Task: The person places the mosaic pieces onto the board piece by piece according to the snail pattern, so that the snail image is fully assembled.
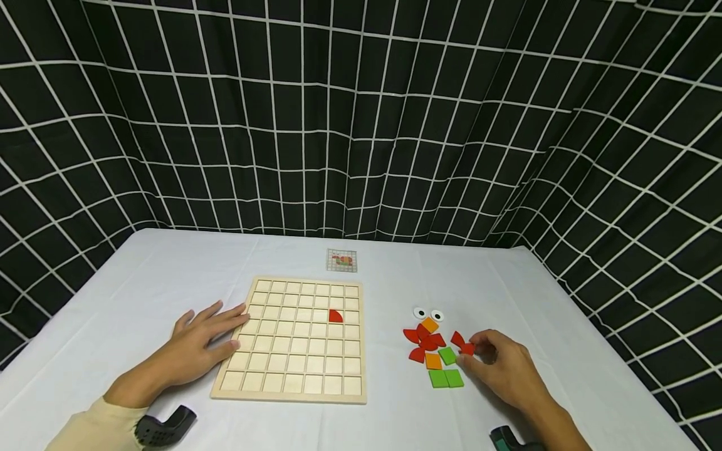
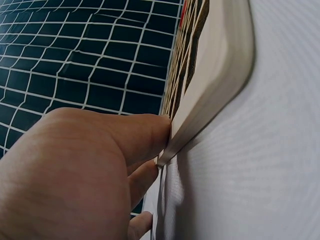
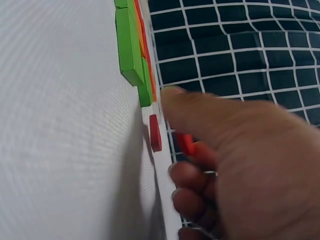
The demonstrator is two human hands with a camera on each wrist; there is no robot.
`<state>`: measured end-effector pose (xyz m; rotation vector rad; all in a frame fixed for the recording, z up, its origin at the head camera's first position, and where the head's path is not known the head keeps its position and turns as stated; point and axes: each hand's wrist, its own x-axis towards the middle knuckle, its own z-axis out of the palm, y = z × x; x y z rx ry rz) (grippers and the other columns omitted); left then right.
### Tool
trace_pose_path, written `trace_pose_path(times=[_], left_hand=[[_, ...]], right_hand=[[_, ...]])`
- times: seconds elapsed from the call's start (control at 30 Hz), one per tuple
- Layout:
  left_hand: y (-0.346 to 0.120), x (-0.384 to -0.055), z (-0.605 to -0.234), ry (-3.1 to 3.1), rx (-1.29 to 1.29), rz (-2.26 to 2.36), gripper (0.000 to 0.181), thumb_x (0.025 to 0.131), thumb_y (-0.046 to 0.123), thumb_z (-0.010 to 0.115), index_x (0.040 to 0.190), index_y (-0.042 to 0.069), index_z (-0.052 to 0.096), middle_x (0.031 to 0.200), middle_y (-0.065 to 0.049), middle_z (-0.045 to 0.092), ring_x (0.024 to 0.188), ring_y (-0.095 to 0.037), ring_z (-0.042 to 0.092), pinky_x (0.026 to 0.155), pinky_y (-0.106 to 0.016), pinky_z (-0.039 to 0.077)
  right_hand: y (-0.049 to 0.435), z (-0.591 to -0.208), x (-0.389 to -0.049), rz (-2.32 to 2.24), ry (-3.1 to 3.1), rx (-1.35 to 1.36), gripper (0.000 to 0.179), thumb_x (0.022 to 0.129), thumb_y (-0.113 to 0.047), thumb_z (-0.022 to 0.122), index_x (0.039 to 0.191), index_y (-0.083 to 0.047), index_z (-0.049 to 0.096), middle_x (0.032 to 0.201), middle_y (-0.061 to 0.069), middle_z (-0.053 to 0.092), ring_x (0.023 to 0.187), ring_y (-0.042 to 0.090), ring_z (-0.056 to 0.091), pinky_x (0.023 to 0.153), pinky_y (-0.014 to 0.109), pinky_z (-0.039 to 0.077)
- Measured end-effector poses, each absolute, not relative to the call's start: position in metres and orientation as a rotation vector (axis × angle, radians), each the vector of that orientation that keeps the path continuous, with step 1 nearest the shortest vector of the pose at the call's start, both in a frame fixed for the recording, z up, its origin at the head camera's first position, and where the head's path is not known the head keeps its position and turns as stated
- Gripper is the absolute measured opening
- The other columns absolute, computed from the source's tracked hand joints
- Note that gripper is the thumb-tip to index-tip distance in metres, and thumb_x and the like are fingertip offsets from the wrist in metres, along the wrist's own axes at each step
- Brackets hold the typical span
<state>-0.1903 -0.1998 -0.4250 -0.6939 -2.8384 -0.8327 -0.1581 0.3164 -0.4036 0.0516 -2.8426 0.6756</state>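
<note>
Wooden board (image 1: 287, 345) in head, left-wrist views only

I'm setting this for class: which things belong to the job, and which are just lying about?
Likely the job: wooden board, its red tile, held tile in right hand, loose tiles, eye discs, picture card.
Likely just surroundings: black curtain, white tablecloth.

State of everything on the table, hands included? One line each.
Wooden grid board, flat, one cell filled
Red quarter-circle, in that cell
Pattern card, flat, picture up
Left hand, touching board edge
Right hand, pinching red piece
Other red pieces, loose, off board
Orange squares, loose
Green squares, loose
Eye discs, pupils up, loose
</note>
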Motion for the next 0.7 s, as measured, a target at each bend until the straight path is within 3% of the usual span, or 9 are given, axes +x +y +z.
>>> trace_pose_path(times=[0.2,0.7], left_hand=[[-0.2,-0.19,-0.428,-2.832,-0.697,-0.844,0.045,0.095,0.034,0.06,0.134,0.011,0.059,0.147,-0.01,0.043,0.135,-0.047,0.024,0.099,-0.071,0.002],[-0.2,-0.189,-0.427,-2.828,-0.673,-0.864,0.044,0.095,0.032,0.061,0.133,0.01,0.06,0.146,-0.009,0.045,0.136,-0.047,0.024,0.1,-0.07,0.002]], right_hand=[[0.304,-0.394,-0.156,0.697,-2.717,0.111,0.03,0.073,-0.028,0.087,0.09,-0.011,0.068,0.071,-0.006,0.055,0.069,0.015,0.049,0.057,0.026,0.042],[0.229,-0.376,-0.168,0.87,-2.65,0.338,0.027,0.071,-0.026,0.088,0.085,-0.014,0.067,0.075,-0.009,0.061,0.069,0.012,0.053,0.057,0.025,0.047]])
